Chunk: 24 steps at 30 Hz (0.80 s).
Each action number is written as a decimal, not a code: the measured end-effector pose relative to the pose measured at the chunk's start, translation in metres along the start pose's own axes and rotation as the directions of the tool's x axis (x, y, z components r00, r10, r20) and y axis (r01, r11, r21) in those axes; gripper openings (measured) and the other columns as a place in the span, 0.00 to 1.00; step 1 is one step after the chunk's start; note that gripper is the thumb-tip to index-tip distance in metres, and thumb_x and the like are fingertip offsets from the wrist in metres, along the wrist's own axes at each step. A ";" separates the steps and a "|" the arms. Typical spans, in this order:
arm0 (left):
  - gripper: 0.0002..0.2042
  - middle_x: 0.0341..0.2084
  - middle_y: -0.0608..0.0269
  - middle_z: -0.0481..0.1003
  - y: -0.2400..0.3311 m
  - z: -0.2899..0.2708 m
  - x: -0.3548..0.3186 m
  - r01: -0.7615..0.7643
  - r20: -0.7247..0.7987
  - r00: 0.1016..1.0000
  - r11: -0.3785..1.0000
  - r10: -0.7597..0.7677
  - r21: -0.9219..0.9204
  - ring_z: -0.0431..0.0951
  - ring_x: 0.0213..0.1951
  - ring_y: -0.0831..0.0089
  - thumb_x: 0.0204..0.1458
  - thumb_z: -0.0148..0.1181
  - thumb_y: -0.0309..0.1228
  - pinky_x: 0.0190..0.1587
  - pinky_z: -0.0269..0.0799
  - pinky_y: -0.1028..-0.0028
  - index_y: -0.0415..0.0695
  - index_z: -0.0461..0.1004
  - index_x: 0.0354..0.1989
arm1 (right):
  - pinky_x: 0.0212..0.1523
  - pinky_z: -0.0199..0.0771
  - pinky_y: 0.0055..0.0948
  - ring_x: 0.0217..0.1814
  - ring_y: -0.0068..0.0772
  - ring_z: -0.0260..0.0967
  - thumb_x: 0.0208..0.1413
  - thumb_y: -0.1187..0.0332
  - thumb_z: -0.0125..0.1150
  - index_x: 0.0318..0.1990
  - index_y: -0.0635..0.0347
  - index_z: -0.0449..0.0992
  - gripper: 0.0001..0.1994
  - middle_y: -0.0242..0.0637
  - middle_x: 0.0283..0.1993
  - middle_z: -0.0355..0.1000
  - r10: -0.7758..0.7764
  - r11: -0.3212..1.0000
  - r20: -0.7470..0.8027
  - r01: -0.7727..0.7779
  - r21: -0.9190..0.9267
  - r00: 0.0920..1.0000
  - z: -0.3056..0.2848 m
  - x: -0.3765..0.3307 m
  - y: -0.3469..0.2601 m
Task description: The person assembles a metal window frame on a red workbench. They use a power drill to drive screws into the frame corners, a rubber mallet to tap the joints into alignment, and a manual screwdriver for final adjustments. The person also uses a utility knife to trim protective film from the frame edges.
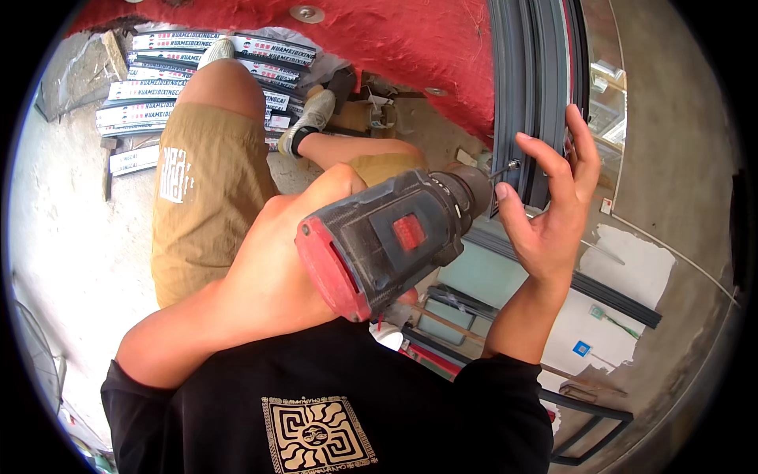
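My left hand (316, 201) grips a black and red cordless drill (387, 237), raised in the middle of the view with its nose pointing right. The drill's bit meets a small screw (512, 166) at the edge of a dark grey metal window frame (527, 87). Just right of the drill nose, my right hand (549, 201) is spread with fingers apart; its thumb and fingertips are close to the screw and the frame, but I cannot tell whether they touch.
Red fabric (410, 39) covers the area above the frame. Bundles of wrapped white profiles (150, 87) lie on the concrete floor at upper left. Dark frame bars (608, 292) and white patches lie on the floor at lower right. My bent knees fill the centre left.
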<state>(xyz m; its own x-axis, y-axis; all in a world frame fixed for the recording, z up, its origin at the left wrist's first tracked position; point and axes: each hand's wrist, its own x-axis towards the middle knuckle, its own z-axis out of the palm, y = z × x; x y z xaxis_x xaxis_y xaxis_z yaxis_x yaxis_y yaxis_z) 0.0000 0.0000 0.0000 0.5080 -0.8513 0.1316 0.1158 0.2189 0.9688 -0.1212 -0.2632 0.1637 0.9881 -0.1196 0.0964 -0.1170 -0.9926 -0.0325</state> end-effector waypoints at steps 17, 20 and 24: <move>0.35 0.48 0.61 0.77 -0.009 -0.013 -0.010 0.011 0.001 1.000 1.000 -0.011 -0.003 0.82 0.46 0.61 0.42 0.94 0.48 0.45 0.77 0.62 0.46 0.85 0.56 | 0.88 0.56 0.50 0.90 0.54 0.55 0.56 0.76 0.73 0.86 0.66 0.58 0.49 0.54 0.88 0.55 0.202 0.979 -0.067 -0.199 0.049 0.977 0.010 -0.012 -0.013; 0.34 0.48 0.61 0.77 -0.006 -0.021 -0.009 0.074 0.041 0.996 0.997 -0.075 0.031 0.81 0.44 0.60 0.43 0.92 0.53 0.43 0.76 0.62 0.48 0.86 0.56 | 0.88 0.55 0.47 0.90 0.51 0.56 0.56 0.76 0.73 0.87 0.67 0.56 0.50 0.54 0.88 0.56 0.316 0.942 -0.069 -0.305 0.138 0.946 0.014 -0.012 -0.017; 0.35 0.48 0.62 0.77 -0.008 -0.028 -0.010 0.103 0.052 0.993 0.995 -0.103 -0.003 0.80 0.43 0.62 0.43 0.91 0.56 0.41 0.75 0.62 0.49 0.87 0.55 | 0.87 0.55 0.45 0.89 0.50 0.57 0.56 0.77 0.73 0.88 0.67 0.54 0.51 0.55 0.87 0.58 0.359 0.931 -0.015 -0.356 0.081 0.933 0.011 -0.008 -0.020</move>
<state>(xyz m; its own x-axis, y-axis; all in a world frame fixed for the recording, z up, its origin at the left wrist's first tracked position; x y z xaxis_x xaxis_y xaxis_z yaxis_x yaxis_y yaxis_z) 0.0181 0.0201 -0.0152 0.4480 -0.8930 0.0420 0.1697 0.1311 0.9767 -0.1260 -0.2420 0.1528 0.8788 -0.4680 0.0933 -0.4530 -0.8796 -0.1449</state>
